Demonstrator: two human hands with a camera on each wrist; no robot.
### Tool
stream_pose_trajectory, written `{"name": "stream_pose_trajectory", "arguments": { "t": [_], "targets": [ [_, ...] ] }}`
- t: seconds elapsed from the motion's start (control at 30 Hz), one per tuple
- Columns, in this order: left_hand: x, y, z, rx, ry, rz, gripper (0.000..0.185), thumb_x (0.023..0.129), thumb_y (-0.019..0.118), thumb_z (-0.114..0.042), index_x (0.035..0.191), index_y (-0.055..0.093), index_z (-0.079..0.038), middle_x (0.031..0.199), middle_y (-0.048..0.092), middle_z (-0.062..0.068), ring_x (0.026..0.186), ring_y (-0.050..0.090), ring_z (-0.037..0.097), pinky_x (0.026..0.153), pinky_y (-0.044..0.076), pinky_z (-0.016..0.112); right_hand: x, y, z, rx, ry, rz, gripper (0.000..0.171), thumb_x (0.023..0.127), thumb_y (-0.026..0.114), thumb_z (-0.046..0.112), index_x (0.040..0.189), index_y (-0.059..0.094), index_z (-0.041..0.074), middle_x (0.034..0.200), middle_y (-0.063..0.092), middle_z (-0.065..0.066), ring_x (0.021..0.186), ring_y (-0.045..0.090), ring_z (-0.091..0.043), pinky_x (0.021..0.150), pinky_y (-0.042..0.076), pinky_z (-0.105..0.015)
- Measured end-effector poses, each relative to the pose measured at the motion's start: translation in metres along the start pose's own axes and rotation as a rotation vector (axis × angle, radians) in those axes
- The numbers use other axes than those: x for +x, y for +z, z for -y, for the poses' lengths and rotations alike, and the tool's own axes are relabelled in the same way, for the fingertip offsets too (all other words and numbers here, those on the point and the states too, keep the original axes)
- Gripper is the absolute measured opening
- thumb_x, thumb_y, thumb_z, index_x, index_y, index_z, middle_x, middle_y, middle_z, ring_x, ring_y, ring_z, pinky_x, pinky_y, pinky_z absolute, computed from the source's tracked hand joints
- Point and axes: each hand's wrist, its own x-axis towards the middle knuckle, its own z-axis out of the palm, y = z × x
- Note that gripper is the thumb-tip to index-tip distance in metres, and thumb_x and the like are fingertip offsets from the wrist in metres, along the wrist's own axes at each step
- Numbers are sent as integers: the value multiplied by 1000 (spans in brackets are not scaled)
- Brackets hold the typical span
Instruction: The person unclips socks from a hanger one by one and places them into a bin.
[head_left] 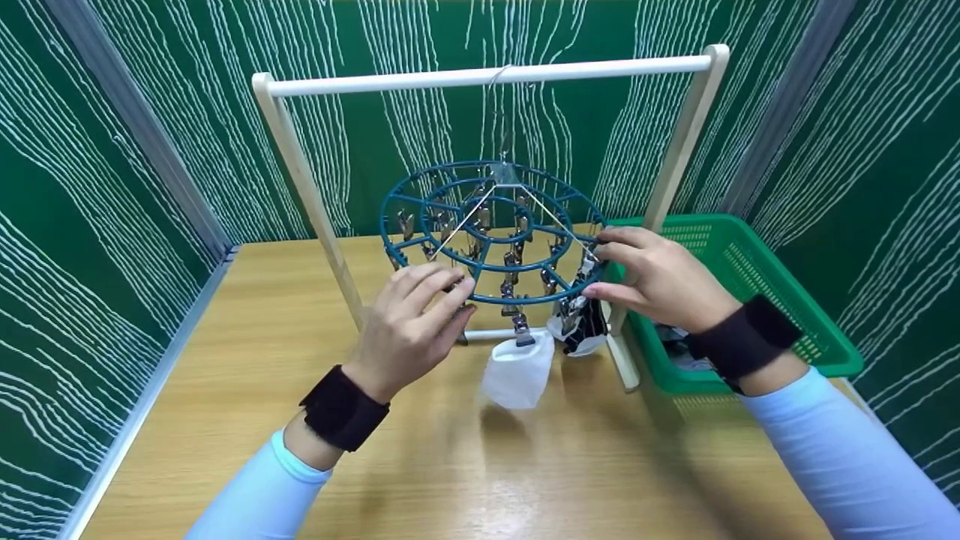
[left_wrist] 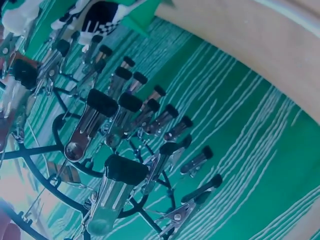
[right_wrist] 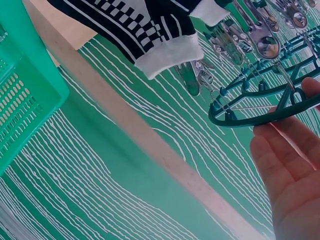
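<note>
The wooden counter [head_left: 247, 390] fills the lower half of my head view, walled in by green panels with white lines, and on it stands the wooden rack [head_left: 480, 75], its pale crossbar running across the top of the frame. To the right of the rack sits the green basket [head_left: 757, 255], with dark and light laundry just visible low inside it behind my wrist. From the crossbar, at the centre of the frame, hangs the round teal clip hanger [head_left: 491, 232], ringed with metal clips [left_wrist: 117, 187] that the left wrist view shows dangling empty in rows. My left hand [head_left: 412, 322] has its fingers curled onto the hanger's near-left rim, and my right hand [head_left: 660, 277] grips the right rim between thumb and fingers, so both hands are holding the ring itself, not a garment. I count two pieces clipped up: a white sock [head_left: 517, 371] below the near edge, and a black-and-white patterned sock [right_wrist: 145, 30] just right of it, near my right hand. I judge the hanging barely begun, with most clips free and more laundry in the basket. The rack's right leg stands between hanger and basket, a thing to reach around.
</note>
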Motion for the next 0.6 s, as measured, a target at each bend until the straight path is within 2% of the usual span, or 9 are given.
{"name": "stream_pose_trajectory", "arguments": {
  "t": [0.13,0.27,0.6],
  "targets": [
    [-1,-1,1,18,-5,14,26,87,91,-6,112,84,-5,107,83,12,102,75,30,94,65,44,-1,1,2,-6,5,-23,51,93,86,39,124,76,-1,137,71,-27,124,69,-46,103,58,-66],
    [-3,-2,3,21,-16,0,21,88,89,-4,108,85,-4,103,83,12,97,76,29,90,65,41,-1,2,4,-22,4,-46,53,91,88,40,124,76,0,134,72,-26,125,68,-45,104,58,-66],
    [-8,-2,10,-6,-71,-40,24,84,90,0,107,83,2,103,83,16,99,78,31,93,66,43,-3,0,5,-14,-21,-55,49,94,85,39,123,77,1,134,73,-25,129,66,-45,107,56,-67]
  ]
}}
